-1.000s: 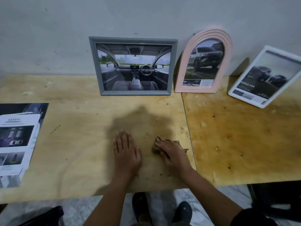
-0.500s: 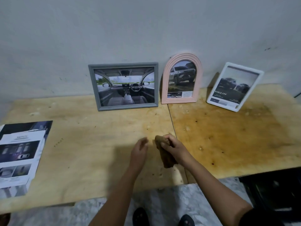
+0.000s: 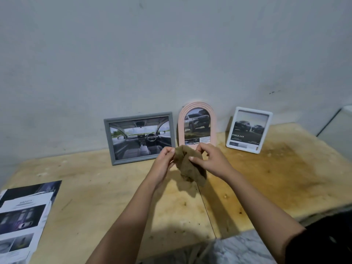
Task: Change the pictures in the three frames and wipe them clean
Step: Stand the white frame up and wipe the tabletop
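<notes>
While printed sheets [image 3: 22, 221] lie at the plywood table's [image 3: 95, 187] left edge, grey frame [image 3: 140, 139], car-interior picture, leans on the wall. Left hand [image 3: 163, 162] and right hand [image 3: 213, 161] each pinch brown cloth [image 3: 188, 168], held above the table, before pink arched frame [image 3: 197, 124]. White frame [image 3: 248, 130], tilted, rightmost.

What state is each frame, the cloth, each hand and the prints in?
Grey frame: upright, car-interior picture inside.
Pink arched frame: upright, car picture inside.
White frame: tilted back, car picture inside.
Cloth: crumpled, hanging above the table.
Left hand: pinches the cloth.
Right hand: pinches the cloth.
Prints: stacked flat on the table.
</notes>
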Available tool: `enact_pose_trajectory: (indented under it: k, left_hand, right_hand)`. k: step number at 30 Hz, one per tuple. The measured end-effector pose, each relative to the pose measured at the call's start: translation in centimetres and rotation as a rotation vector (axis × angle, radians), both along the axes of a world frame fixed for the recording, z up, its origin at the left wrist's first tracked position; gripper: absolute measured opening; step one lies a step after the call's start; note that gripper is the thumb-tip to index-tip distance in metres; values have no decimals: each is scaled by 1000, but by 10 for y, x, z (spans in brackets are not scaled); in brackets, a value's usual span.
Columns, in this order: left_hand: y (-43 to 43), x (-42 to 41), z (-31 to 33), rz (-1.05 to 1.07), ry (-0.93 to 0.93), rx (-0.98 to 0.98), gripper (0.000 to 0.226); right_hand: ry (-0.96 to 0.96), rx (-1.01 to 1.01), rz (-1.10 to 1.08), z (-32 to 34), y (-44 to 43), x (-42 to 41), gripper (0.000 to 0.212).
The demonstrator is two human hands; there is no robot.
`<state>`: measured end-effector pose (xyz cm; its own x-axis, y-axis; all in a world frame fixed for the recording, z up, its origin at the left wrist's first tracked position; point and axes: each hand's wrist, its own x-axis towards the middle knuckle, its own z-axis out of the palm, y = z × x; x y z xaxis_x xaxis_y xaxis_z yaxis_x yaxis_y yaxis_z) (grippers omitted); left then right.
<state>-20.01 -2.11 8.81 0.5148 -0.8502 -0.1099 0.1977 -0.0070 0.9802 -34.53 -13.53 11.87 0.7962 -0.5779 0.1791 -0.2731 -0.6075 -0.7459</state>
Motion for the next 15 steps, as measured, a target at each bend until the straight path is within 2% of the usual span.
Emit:
enact_pose_trajectory:
  k: [2, 6, 8, 12, 15]
  left_hand:
    - [-4, 2, 13, 112, -32, -10, 22]
    - [-12, -3, 14, 157, -406, 79, 23]
    - [-14, -10, -3, 143, -504, 110, 21]
    - [-15, -29, -53, 149, -454, 277, 20]
    - [-14, -54, -102, 70, -415, 487, 21]
  right_hand:
    - [0, 51, -46, 4, -6, -5, 34]
    - [53, 238, -56, -3, -22, -21, 42]
    - [132, 375, -69, -18, -32, -30, 37]
    - [282, 677, -102, -58, -51, -53, 28]
    - [438, 671, -118, -96, -66, -73, 32]
